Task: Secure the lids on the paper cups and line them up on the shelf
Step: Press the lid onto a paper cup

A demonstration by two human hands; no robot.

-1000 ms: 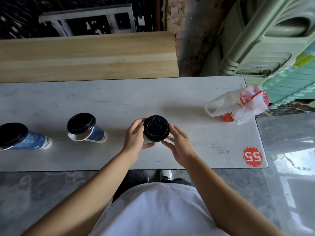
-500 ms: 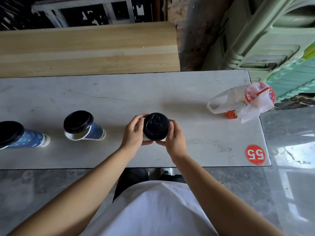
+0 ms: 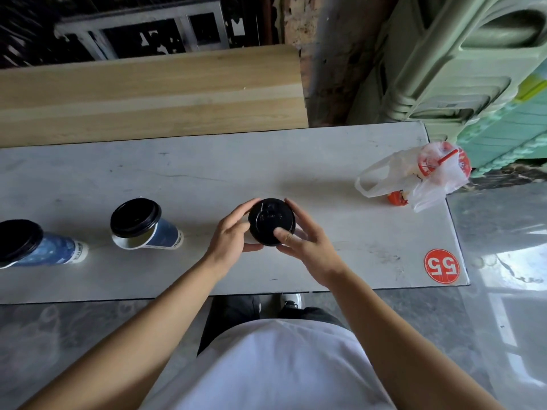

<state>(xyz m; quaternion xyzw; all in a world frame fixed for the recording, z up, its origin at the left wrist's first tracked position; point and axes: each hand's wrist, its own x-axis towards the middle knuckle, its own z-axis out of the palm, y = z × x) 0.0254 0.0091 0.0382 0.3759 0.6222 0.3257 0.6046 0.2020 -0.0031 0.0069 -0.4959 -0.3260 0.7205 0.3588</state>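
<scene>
Hands clamped on the lid [image 3: 270, 220], its cup hidden beneath: my left hand [image 3: 232, 236] grips the rim, and my right hand [image 3: 309, 251] has its thumb newly on top, pressing. Lid seating, I judge. Two lidded cups [image 3: 161, 236] stand on the worktop [image 3: 207, 173], left of my left hand.

Black lid [image 3: 271, 221] in the middle, solid black. The next cup [image 3: 165, 235] was navy with a white base band and a black top. The far-left cup [image 3: 50, 251] was blue, flecked with paler specks, again white-banded and black-capped. The shelf [image 3: 207, 167] was pale grey and streaked with dark scuffs. The round sticker [image 3: 441, 266] was red with a white 55. The plastic bag [image 3: 426, 187] was milky white, with red and white showing through. The board [image 3: 148, 93] was tan wood grain with a lighter stripe, and the shirt [image 3: 266, 365] was plain white.
</scene>
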